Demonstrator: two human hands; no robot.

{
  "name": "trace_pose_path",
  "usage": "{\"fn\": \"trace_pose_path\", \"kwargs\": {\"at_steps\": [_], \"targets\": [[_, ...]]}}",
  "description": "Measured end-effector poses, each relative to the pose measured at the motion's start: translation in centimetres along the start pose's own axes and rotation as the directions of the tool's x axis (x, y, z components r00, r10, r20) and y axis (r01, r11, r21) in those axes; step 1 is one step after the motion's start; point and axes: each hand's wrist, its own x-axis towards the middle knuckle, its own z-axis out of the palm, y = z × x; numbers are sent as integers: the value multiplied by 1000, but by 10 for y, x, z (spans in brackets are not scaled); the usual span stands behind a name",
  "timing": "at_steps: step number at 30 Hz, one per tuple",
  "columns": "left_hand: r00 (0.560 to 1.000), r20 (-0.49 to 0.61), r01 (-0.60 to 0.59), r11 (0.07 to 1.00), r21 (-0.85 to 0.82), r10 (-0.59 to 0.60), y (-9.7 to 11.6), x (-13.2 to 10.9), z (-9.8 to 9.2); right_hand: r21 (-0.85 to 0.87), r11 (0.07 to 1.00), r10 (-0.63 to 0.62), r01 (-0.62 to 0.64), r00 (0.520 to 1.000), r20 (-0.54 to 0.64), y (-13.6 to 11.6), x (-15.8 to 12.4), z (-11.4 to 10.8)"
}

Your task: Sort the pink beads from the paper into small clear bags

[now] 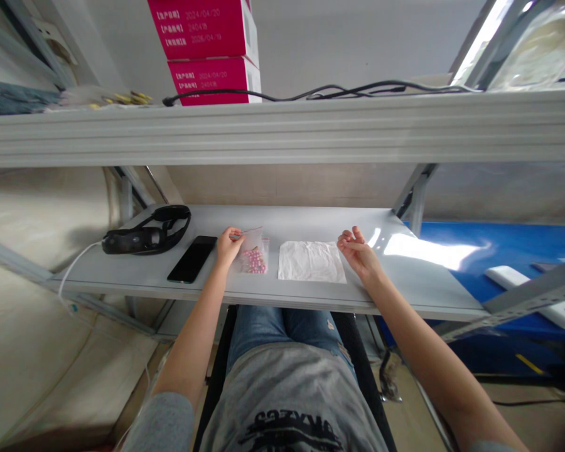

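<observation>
My left hand [229,247] pinches the upper left edge of a small clear plastic bag [252,239]. Pink beads [254,261] lie in its lower part, on the grey tabletop. A second clear edge shows at the bag's right; whether it belongs to another bag I cannot tell. To the right lies a flat, wrinkled white tissue [311,261]. Beside the tissue's right edge, my right hand [359,252] is raised with its fingers loosely bent and apart, and nothing shows in it.
A black phone [193,259] lies left of my left hand, with a black headset-like device [145,232] and white cable behind. A metal shelf [282,135] crosses above, bearing pink boxes [211,75] and a black cable [311,93]. Shelf posts stand at both sides.
</observation>
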Motion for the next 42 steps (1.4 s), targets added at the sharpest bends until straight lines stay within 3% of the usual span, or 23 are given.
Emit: {"fn": "trace_pose_path", "kwargs": {"at_steps": [18, 28, 36, 42], "targets": [[1000, 3, -16, 1000, 12, 16, -2, 0, 0, -20, 1000, -1, 1, 1000, 3, 1, 1, -2], [1000, -19, 5, 999, 38, -4, 3, -1, -2, 10, 998, 58, -58, 998, 8, -2, 2, -3], [999, -45, -21, 999, 50, 24, 7, -1, -4, 23, 996, 87, -89, 992, 89, -7, 0, 3], [999, -27, -28, 993, 118, 31, 13, -7, -5, -78, 995, 67, -67, 998, -3, -4, 3, 3]]}}
